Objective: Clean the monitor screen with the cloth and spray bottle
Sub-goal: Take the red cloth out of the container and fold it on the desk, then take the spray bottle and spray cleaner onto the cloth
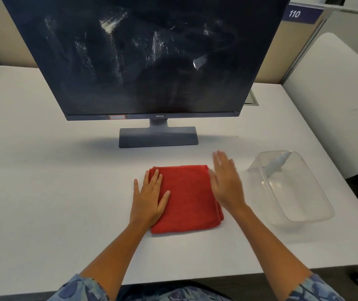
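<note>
A dark monitor (pixel 143 61) stands at the back of the white desk, its screen streaked with white smears. In front of its base lies a folded red cloth (pixel 188 198). My left hand (pixel 150 196) rests flat on the cloth's left edge, fingers spread. Over the cloth's right edge hovers my right hand (pixel 225 181), open, blurred and holding nothing. A small white spray bottle (pixel 275 164) lies tilted inside a clear plastic tub (pixel 312 216) to the right of the cloth.
The white desk (pixel 43 170) runs to a front edge near my body. A beige partition with a "110" sign (pixel 295 14) stands behind the monitor. A second white desk (pixel 336 94) adjoins on the right.
</note>
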`<action>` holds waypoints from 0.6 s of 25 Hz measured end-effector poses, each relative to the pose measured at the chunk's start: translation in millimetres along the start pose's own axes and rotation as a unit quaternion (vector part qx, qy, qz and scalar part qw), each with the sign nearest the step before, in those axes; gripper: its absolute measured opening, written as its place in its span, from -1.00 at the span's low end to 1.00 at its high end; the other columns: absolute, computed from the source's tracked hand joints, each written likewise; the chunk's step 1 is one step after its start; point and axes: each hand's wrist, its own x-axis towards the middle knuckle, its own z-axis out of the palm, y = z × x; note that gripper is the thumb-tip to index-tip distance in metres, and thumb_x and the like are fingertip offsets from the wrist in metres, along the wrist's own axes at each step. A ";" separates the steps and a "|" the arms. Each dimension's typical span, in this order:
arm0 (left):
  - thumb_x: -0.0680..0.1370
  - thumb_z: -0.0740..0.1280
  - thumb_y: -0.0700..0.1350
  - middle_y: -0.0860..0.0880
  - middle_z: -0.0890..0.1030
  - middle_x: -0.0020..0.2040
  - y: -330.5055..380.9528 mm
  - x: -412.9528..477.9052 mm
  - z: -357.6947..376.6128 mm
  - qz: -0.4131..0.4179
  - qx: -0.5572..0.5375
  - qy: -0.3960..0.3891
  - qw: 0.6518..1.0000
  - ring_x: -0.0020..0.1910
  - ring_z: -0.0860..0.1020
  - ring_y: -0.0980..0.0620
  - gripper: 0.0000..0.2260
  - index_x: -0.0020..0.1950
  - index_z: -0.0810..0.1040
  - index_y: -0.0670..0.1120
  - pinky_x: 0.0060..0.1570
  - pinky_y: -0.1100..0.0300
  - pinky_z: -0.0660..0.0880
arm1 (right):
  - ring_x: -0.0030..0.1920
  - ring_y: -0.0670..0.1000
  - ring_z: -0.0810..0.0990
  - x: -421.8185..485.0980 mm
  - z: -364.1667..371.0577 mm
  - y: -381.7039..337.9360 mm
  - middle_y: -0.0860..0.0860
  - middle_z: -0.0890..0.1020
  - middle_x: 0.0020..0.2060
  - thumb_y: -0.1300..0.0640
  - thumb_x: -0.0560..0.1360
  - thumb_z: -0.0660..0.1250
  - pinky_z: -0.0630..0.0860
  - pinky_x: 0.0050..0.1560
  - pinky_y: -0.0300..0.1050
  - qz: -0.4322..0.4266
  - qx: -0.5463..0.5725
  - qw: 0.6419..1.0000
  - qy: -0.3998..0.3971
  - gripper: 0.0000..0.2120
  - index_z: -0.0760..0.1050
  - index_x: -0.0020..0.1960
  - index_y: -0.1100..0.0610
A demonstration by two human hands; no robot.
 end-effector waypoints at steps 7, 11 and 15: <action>0.55 -0.13 0.25 -0.02 0.10 0.52 1.3 -1.0 -0.3 -0.002 -0.008 0.016 1.000 0.50 -0.09 0.02 -0.38 0.48 0.17 -0.08 0.44 -0.12 -0.21 | 0.23 0.20 0.38 27.1 -81.6 78.7 0.21 0.36 0.22 0.17 0.50 0.31 0.42 0.23 0.04 0.454 0.217 0.812 0.297 -0.49 0.20 0.37 0.21; 0.55 -0.11 0.23 -0.03 0.12 0.52 1.9 -2.1 -0.2 -0.001 -0.014 0.020 1.000 0.50 -0.07 0.02 -0.40 0.48 0.20 -0.08 0.44 -0.13 -0.19 | 0.34 0.21 0.35 24.7 -76.9 110.8 0.17 0.24 0.42 0.00 0.45 0.42 0.39 0.25 0.12 0.581 0.267 0.765 0.081 -0.28 0.13 0.48 0.08; 0.56 -0.11 0.22 -0.04 0.14 0.52 0.4 -2.5 0.4 0.000 -0.021 0.026 0.999 0.50 -0.07 0.03 -0.41 0.47 0.21 -0.08 0.44 -0.11 -0.20 | 0.30 0.20 0.43 25.5 -66.0 124.2 0.18 0.40 0.34 0.03 0.47 0.40 0.40 0.23 0.02 0.520 0.214 0.824 0.075 -0.39 0.27 0.43 0.18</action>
